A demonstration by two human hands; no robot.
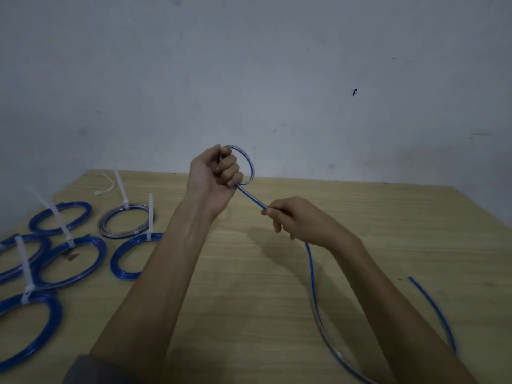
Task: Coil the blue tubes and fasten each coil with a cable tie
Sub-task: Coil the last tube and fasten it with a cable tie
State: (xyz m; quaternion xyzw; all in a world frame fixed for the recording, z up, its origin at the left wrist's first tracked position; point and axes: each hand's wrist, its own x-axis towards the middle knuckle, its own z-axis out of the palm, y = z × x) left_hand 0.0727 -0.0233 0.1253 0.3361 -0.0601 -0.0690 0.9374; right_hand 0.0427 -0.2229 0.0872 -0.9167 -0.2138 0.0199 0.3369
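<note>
My left hand is raised above the wooden table, fist closed around a small first loop of a blue tube. From the fist the tube runs down and right into my right hand, which pinches it. Below that hand the tube hangs down to the table, sweeps toward the near edge and passes under my right forearm; its free end lies at the right.
Several finished blue coils with white cable ties standing up lie at the table's left. A loose white cable tie rests near the far left corner. A grey wall stands behind the table.
</note>
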